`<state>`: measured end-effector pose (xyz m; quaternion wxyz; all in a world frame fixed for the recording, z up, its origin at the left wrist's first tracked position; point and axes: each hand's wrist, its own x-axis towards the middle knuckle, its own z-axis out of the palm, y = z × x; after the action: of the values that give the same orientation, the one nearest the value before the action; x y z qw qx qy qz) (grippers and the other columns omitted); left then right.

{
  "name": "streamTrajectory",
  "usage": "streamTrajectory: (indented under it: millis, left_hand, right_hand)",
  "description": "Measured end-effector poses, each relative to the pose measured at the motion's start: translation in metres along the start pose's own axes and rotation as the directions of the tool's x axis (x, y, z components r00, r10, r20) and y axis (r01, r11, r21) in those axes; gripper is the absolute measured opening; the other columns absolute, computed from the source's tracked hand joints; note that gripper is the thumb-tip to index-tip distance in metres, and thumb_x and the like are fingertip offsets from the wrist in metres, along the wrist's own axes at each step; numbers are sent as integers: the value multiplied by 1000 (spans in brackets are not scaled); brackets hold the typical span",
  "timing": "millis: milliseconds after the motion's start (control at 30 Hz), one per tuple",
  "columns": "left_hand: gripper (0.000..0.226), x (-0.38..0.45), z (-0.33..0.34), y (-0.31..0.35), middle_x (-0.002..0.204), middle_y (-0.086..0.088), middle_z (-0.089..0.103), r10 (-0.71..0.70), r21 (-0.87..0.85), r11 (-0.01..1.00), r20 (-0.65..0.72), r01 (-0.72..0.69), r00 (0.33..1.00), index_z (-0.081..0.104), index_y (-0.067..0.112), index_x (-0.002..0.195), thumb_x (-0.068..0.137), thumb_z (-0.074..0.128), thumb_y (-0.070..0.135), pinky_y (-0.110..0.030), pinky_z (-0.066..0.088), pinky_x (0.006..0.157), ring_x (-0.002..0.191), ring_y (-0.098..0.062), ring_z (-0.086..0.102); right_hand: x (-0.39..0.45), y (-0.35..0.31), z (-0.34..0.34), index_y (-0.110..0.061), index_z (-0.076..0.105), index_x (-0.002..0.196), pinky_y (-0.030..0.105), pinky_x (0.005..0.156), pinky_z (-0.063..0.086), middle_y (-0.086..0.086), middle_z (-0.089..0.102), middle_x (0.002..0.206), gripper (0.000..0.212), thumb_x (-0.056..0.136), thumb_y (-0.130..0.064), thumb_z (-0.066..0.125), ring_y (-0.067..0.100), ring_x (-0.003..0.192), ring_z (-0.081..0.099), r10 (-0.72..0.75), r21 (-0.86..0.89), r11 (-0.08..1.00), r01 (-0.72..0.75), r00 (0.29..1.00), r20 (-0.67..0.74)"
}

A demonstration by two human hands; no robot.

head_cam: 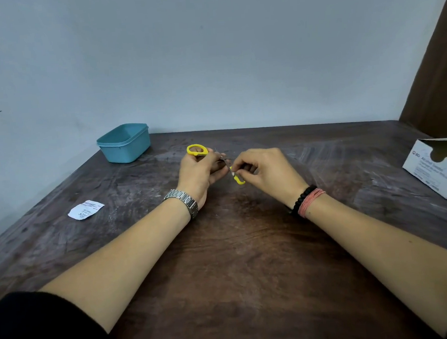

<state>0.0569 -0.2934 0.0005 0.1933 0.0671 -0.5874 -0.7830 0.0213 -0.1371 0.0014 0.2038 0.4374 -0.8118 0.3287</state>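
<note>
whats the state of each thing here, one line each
scissors: held up, yellow handles spread apart
left hand: grips one handle
right hand: pinches the other handle
blue tub: upright, lidless
cardboard box: top open
paper slip: flat on table

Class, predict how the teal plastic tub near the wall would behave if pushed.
The teal tub, lidless with nothing showing inside, is probably light. Its broad base and low walls suggest it would slide rather than tip. The moulded rim hints it stays stiff.
</note>
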Motion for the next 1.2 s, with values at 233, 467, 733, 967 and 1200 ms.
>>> streamTrajectory:
  millis: [233, 467, 733, 967, 1200]
  left_hand:
    - [17, 1, -1, 1, 77, -7, 69, -10, -58, 998, -47, 7, 999, 55, 10, 77, 91, 55, 1, -29, 59, 66, 79, -23, 68]
    - [16, 4, -5, 4, 77, -7, 69, -10, -157, 988, -113, -8, 994, 52, 10, 79, 90, 56, -1, -29, 59, 65, 79, -24, 70]
    - [15, 4, -6, 4, 76, -7, 69, -27, -153, 988, -66, 17, 997, 53, 8, 78, 91, 55, 2, -25, 58, 61, 72, -20, 70]
    - [17, -2, 2, 2, 82, -8, 67, -16, -8, 1000, 88, 16, 996, 51, 14, 81, 91, 57, 0, -27, 58, 63, 73, -20, 71]
    - [14, -1, 0, 2, 88, -10, 66, 9, -66, 998, 21, -8, 1000, 51, 13, 85, 92, 55, 1, -26, 58, 64, 77, -20, 69]
  right_hand:
    - [0, 0, 1, -16, 73, 85, 32, 70, 54, -4, 70, 80, 10, 80, -8, 69, 9, 72, 63, 18, 12, 1000, -18, 1000, 11]
    - [0, 1, -1, -16, 73, 86, 28, 69, 55, -4, 71, 80, 12, 79, -6, 69, 8, 70, 64, 9, 24, 1000, -11, 998, 58]
    - [1, 7, -3, -13, 73, 80, 20, 65, 51, -6, 67, 70, 12, 76, -3, 68, 8, 66, 61, 152, 63, 987, -150, 987, -41]
    - [3, 5, -3, -14, 71, 82, 17, 64, 48, -5, 66, 74, 8, 79, -7, 69, 8, 68, 60, 102, 60, 994, -96, 989, -105]
    - [1, 6, 0, -15, 72, 84, 23, 65, 50, -4, 67, 75, 9, 80, -8, 70, 9, 69, 60, 68, 20, 998, -67, 995, -76]
